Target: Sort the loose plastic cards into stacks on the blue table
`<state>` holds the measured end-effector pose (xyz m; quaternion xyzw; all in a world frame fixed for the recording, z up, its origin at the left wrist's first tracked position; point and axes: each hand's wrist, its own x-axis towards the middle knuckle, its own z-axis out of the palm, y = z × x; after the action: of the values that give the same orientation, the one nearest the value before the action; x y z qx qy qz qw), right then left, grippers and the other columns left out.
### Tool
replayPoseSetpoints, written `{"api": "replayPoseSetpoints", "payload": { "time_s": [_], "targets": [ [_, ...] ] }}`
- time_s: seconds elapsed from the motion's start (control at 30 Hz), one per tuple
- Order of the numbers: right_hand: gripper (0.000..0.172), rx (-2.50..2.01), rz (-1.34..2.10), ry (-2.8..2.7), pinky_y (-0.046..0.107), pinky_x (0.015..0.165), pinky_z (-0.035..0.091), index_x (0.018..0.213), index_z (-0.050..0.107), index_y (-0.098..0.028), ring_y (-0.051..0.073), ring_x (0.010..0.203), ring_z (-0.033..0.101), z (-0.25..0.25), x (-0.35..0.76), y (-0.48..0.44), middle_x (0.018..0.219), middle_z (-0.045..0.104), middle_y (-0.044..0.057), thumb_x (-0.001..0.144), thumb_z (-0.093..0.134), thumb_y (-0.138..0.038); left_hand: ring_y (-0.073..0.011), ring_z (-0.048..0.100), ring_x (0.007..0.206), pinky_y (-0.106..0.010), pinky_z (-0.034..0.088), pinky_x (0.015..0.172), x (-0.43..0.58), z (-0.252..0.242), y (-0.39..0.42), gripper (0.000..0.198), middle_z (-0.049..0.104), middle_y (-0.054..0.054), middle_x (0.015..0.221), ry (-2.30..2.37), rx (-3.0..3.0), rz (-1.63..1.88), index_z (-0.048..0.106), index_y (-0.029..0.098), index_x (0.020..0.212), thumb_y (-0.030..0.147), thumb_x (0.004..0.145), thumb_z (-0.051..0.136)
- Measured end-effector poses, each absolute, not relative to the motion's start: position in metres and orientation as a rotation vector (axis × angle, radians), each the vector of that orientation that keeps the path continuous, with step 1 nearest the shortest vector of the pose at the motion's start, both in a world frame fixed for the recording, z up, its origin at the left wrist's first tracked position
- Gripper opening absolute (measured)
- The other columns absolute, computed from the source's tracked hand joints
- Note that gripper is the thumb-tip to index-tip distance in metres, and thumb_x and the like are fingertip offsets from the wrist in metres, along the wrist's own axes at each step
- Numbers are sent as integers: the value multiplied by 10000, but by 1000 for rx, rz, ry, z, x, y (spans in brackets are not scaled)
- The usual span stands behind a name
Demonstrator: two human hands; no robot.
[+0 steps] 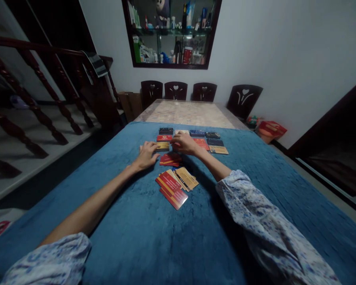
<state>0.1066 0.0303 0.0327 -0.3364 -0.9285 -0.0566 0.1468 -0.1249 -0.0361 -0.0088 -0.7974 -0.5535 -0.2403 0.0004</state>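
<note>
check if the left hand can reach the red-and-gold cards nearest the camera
Probably yes: the left hand is just beyond and left of the red-and-gold cards, only blue cloth shows between them, and the right arm lies off to the right.

Red-and-gold rectangular cards (171, 185): smooth, glossy, with a bright glint on the nearest corner.
Tan-and-black rectangular cards (187, 178): smooth, with a duller finish; from here I can't say whether they are plastic or coated paper.
Blue fabric table cover (121, 245): matt, soft-napped, lightly rumpled.
Beige marble-patterned tabletop (192, 111): smooth, with a low sheen.
White-and-blue floral sleeve (255, 209): thin matt cloth, creased.
Dark red-brown turned balusters (45, 114): varnished wood, highly glossy.
Dark brown heart-cut chair back (176, 94): smooth wood.
Brown square-sided box (131, 106): matt cardboard.
Clear flat cabinet shelf (172, 31): smooth glass.
White flat wall (273, 47): smooth, matt.
</note>
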Motion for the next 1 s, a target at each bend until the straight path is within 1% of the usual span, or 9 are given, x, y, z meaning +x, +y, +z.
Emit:
{"api": "replayPoseSetpoints", "payload": {
  "time_s": [0.13, 0.27, 0.37, 0.5, 0.67, 0.87, 1.0],
  "targets": [
    [227, -879, -151, -2615, 331, 753, 308, 980, 771, -188, 237, 957, 533, 20, 116, 26, 966, 728, 99, 971, 552, -242, -330, 492, 1213, -529, 413, 990, -118, -14, -42, 325, 628, -103, 1267, -1661, -2537, -767, 687, 229, 1208, 224, 898, 587],
    [202, -839, -159, -2577, 328, 709, 270, 917, 761, -190, 224, 909, 517, 9, 124, 21, 922, 728, 84, 969, 573, -243, -324, 502, 1183, -536, 413, 985, -111, -18, -47, 313, 643, -102, 1231, -1601, -2560, -798, 698, 223, 1193, 221, 898, 593],
    [183, -832, -138, -2553, 329, 721, 292, 957, 760, -195, 230, 922, 516, 2, 130, 18, 938, 728, 85, 968, 586, -251, -319, 511, 1162, -529, 417, 977, -108, -20, -50, 285, 652, -100, 1226, -1578, -2556, -832, 705, 220, 1171, 234, 910, 592],
    [173, -792, -94, -2549, 344, 779, 346, 1003, 756, -198, 235, 927, 523, -6, 137, 17, 953, 718, 91, 964, 598, -258, -316, 521, 1141, -526, 418, 970, -107, -25, -54, 257, 662, -102, 1192, -1577, -2561, -838, 717, 206, 1144, 249, 922, 595],
    [175, -748, -40, -2573, 358, 839, 393, 1032, 752, -203, 233, 955, 525, -12, 142, 14, 1038, 706, 94, 958, 608, -270, -319, 523, 1144, -522, 418, 970, -107, -30, -57, 243, 664, -105, 1173, -1552, -2574, -839, 736, 211, 1123, 284, 918, 628],
    [232, -728, 14, -2587, 393, 871, 433, 1092, 755, -191, 239, 968, 535, -16, 140, 9, 1086, 705, 114, 950, 637, -331, -329, 517, 1162, -541, 406, 969, -107, -32, -57, 293, 682, -114, 1205, -1554, -2600, -796, 745, 204, 1139, 344, 897, 655],
    [237, -752, 67, -2623, 413, 908, 449, 1102, 755, -186, 251, 1008, 554, -18, 140, 8, 1141, 713, 126, 897, 672, -269, -330, 507, 1178, -544, 398, 982, -108, -33, -56, 305, 693, -107, 1220, -1571, -2642, -769, 758, 215, 1144, 336, 883, 658]
  ]
}}
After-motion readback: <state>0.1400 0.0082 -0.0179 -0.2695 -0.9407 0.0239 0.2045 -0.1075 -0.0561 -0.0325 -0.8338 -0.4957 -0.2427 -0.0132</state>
